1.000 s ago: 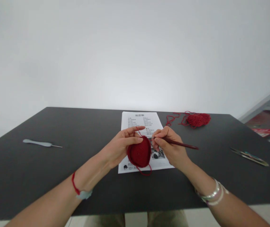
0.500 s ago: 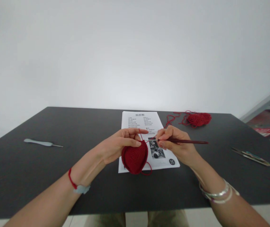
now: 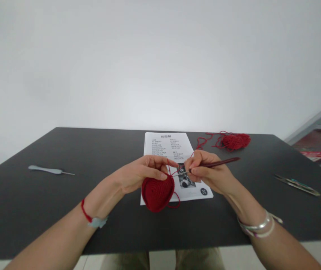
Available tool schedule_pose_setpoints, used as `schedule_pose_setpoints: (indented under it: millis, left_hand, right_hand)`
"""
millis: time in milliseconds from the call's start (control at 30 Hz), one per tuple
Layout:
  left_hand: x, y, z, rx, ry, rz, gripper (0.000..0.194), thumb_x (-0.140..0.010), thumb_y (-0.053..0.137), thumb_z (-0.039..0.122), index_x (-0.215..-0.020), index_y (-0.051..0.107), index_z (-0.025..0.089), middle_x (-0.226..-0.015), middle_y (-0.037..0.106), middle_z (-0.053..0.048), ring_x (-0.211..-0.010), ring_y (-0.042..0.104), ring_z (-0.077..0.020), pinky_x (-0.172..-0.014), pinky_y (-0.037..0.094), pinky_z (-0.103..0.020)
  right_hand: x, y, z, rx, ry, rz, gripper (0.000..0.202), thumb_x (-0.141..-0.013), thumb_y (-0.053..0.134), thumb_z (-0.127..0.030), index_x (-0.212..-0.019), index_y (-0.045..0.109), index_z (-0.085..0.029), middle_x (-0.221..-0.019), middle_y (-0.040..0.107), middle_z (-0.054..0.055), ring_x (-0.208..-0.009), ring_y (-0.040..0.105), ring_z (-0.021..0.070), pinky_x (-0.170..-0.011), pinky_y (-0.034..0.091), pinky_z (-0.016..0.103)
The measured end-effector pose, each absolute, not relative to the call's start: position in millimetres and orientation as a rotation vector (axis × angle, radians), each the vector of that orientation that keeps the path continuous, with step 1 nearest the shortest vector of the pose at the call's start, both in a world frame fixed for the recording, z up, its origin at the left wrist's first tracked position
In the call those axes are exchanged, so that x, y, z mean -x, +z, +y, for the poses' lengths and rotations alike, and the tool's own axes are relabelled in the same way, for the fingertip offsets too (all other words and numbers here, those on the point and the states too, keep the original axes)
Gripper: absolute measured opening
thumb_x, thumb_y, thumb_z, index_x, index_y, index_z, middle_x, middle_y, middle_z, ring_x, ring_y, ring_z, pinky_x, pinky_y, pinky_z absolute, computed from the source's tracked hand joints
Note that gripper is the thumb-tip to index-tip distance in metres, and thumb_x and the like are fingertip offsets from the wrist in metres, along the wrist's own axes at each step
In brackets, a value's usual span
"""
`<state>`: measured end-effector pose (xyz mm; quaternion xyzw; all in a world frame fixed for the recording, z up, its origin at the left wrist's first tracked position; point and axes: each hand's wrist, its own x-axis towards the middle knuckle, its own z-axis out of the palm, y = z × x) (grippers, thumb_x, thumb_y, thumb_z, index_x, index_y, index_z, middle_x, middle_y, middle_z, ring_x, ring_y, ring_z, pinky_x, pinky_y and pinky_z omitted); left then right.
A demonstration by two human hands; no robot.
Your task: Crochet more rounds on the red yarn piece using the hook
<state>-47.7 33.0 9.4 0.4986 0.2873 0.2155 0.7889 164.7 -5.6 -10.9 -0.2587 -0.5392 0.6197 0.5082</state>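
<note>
My left hand [image 3: 145, 170] pinches the upper edge of a dark red round crochet piece [image 3: 158, 193], with a strand of red yarn running over its raised index finger. My right hand [image 3: 207, 170] is closed around a crochet hook [image 3: 222, 162] with a dark red handle. The hook's thin metal shaft points left, and its tip meets the top edge of the crochet piece. A loop of yarn [image 3: 177, 200] hangs at the piece's lower right. Beneath both hands lie printed sheets [image 3: 162, 144] with text and a dark photo.
A ball of red yarn [image 3: 236, 141] rests at the back right, its strand trailing toward my right hand. On the dark table [image 3: 106, 142] a grey-handled hook [image 3: 46, 170] lies at left, and thread snips [image 3: 297, 184] at right. A white wall stands behind.
The crochet piece has tipped and shifted slightly down and left. The hook has tilted, its handle end now higher and its tip lower. Both hands keep their grip.
</note>
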Motion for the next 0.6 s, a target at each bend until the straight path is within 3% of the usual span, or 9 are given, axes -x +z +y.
schedule_pose_setpoints:
  millis: [100, 233, 600]
  left_hand:
    - [39.8, 6.9, 29.5, -1.143, 0.658, 0.675, 0.03, -0.062, 0.075, 0.011, -0.092, 0.072, 0.014, -0.069, 0.062, 0.001, -0.058, 0.054, -0.0073, -0.055, 0.039, -0.019]
    - [27.7, 4.0, 24.4, -1.213, 0.864, 0.75, 0.033, -0.063, 0.075, 0.013, -0.095, 0.069, 0.016, -0.064, 0.059, 0.004, -0.058, 0.053, -0.0079, -0.057, 0.038, -0.021]
    - [25.5, 2.4, 23.5, -1.187, 0.847, 0.752, 0.031, -0.065, 0.073, 0.01, -0.095, 0.066, 0.015, -0.065, 0.063, 0.004, -0.059, 0.056, -0.0075, -0.058, 0.039, -0.021]
  right_hand:
    - [-154.6, -10.2, -5.9, 0.624, 1.62, -1.094, 0.024, -0.071, 0.075, -0.027, -0.067, 0.052, -0.019, -0.053, 0.055, -0.005, -0.044, 0.043, 0.008, -0.039, 0.033, 0.02]
    - [-142.5, -14.9, -6.4, 0.632, 1.565, -0.962, 0.022, -0.075, 0.072, -0.026, -0.069, 0.052, -0.019, -0.058, 0.059, -0.004, -0.048, 0.049, 0.0089, -0.043, 0.042, 0.021]
    - [-150.1, -21.0, -8.1, 0.636, 1.419, -0.991, 0.017, -0.075, 0.07, -0.022, -0.068, 0.055, -0.019, -0.057, 0.058, -0.004, -0.052, 0.053, 0.0106, -0.052, 0.044, 0.025]
